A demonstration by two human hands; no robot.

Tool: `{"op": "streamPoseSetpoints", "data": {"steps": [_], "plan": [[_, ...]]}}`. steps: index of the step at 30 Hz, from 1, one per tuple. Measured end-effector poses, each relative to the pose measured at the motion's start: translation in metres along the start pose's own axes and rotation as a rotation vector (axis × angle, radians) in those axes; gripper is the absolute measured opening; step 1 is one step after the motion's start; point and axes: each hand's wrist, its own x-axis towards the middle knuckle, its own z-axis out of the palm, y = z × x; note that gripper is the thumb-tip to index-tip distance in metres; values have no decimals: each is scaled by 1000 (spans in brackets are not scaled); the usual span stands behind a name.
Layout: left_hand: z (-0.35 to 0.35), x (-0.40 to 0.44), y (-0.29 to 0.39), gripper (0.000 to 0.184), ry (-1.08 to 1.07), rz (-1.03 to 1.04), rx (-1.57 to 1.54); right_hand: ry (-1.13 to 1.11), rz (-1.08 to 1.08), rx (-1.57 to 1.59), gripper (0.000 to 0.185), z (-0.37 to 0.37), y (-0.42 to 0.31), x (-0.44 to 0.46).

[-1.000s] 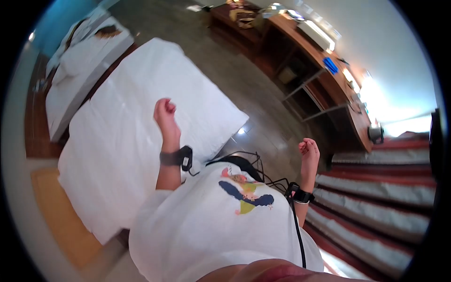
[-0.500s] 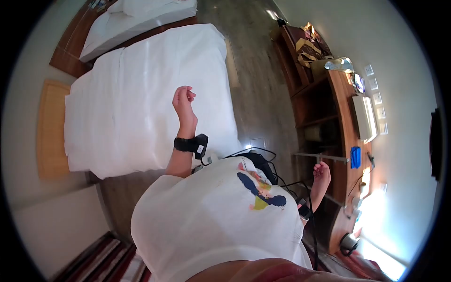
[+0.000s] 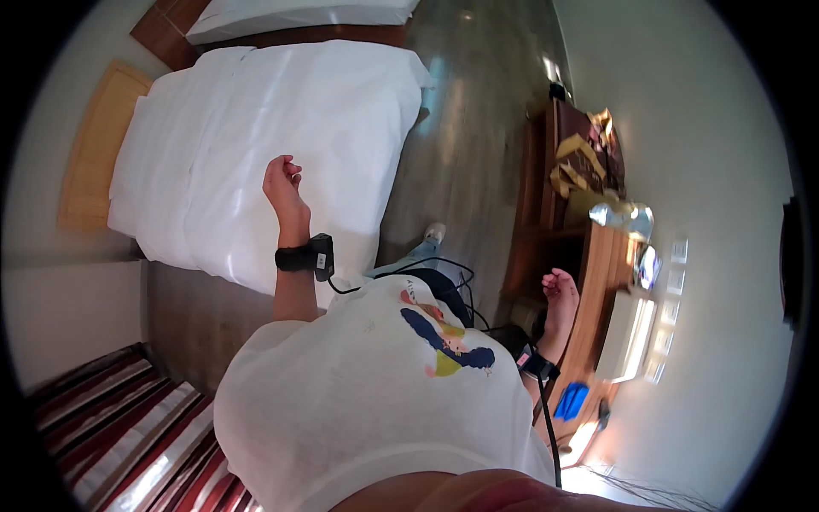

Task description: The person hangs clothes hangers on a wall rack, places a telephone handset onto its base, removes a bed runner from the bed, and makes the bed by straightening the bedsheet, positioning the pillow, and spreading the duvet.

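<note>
My left hand (image 3: 285, 183) is raised in front of the white-covered bed (image 3: 341, 102), its fingers loosely bent and nothing in them. A black strap with a small box (image 3: 320, 256) circles that wrist, and a cable runs from it. Over by the wooden desk (image 3: 607, 256) is my right hand (image 3: 560, 294), fingers half curled and apart, also holding nothing. It wears a black wrist device (image 3: 537, 365) with a cable hanging down. Neither hand appears to touch the furniture.
On the desk side are a blue item (image 3: 572, 400), a white flat panel-like object (image 3: 627, 337), a clear plastic bag (image 3: 623, 218) and brown-gold bags (image 3: 580, 162). Wood-look floor (image 3: 461, 111) runs between bed and desk. Striped fabric (image 3: 128, 427) lies at lower left.
My view has turned and moved forward along the room; the desk items now sit lower in view. My foot has come into sight. Both hands remain raised and empty.
</note>
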Motion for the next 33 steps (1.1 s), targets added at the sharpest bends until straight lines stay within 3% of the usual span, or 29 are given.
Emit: {"op": "streamPoseSetpoints", "data": {"steps": [6, 8, 13, 19, 23, 25, 26, 28, 30, 32, 33], "plan": [[80, 75, -49, 14, 74, -82, -81, -23, -61, -33, 22, 8, -54, 137], [116, 103, -58, 14, 3, -149, -161, -12, -109, 21, 21, 23, -72, 174], [194, 136, -80, 15, -81, -7, 45, -84, -1, 4, 20, 46, -80, 272], [294, 216, -111, 16, -159, -61, 160, -36, -38, -11, 23, 93, -113, 418], [294, 248, -94, 16, -64, 85, 149, -21, -70, -29, 25, 99, -102, 492], [310, 284, -78, 15, 69, 75, 48, -46, 21, -66, 23, 140, -127, 558], [327, 311, -74, 15, 97, 89, 44, -5, -32, 13, 23, 176, -139, 600], [363, 363, -74, 15, 198, 119, 28, -168, -135, -70, 21, 253, -175, 675], [378, 406, -80, 15, 278, 145, 52, -216, -40, -120, 21, 332, -195, 733], [362, 406, -83, 15, 409, 175, 24, -468, -48, -168, 21, 360, -183, 769], [355, 406, -80, 15, 465, 183, -13, -484, -58, -166, 21, 374, -183, 769]]}}
